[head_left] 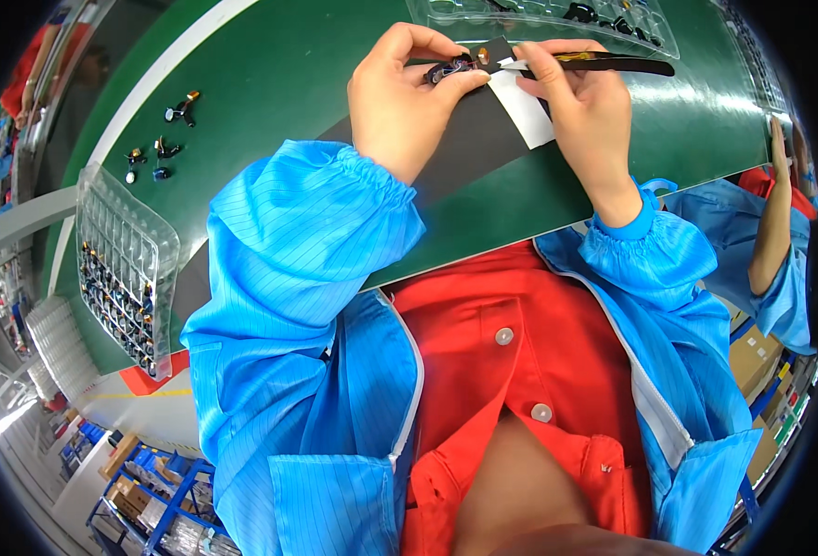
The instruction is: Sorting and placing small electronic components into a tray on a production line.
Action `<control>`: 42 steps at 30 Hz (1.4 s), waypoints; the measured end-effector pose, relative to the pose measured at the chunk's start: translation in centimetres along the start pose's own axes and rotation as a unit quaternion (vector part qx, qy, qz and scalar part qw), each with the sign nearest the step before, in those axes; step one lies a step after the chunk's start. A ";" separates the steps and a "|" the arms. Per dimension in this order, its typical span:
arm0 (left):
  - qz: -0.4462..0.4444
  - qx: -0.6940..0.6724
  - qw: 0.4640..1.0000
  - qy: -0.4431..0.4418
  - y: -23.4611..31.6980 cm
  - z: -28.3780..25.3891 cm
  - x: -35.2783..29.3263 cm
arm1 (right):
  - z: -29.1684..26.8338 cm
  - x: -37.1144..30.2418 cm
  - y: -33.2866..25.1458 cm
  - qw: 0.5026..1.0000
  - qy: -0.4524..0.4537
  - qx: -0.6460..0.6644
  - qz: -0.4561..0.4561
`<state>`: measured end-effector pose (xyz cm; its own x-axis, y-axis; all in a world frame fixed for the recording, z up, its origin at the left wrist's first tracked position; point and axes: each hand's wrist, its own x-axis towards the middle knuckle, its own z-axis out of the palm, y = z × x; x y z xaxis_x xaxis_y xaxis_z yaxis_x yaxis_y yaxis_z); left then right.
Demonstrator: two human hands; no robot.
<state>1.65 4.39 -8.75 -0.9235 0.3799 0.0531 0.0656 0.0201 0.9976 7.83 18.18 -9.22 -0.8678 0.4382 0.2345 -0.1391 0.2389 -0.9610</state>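
Near a clear tray (pixel 524 16), hands (pixel 404 104) in pinches: wired part (pixel 448 70) left, slim black tool (pixel 633 65) right.

Bench (pixel 270 83) green; mat (pixel 465 144) dark grey; paper (pixel 528 120) white. Left sleeve (pixel 298 204) blue, thin dark pinstripes. Shirt (pixel 465 320) red. Slim tool (pixel 641 65) black, seemingly yellow-marked.

No lettering, label, number or sign can be read anywhere here

Green worktable (pixel 270 83), blue-framed storage rack (pixel 170 515), bright strip light (pixel 9 422).
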 end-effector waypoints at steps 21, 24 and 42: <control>0.104 -0.052 0.992 -0.041 -0.4 -0.1 -0.4 | 0.8 -0.3 -1.0 0.979 -0.073 0.109 -0.159; 0.108 -0.087 0.990 -0.032 -0.6 0.1 -0.4 | 0.9 -0.3 -1.0 0.979 -0.080 0.054 -0.180; 0.161 -0.045 0.986 -0.024 -1.0 0.4 -1.0 | 0.1 -1.3 -1.2 0.979 -0.096 0.046 -0.172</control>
<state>2.67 4.36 -9.85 -0.8410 0.3963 0.3683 0.3174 -0.1899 0.9291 9.07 17.27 -8.42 -0.8344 0.1721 0.5236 -0.4740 0.2606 -0.8411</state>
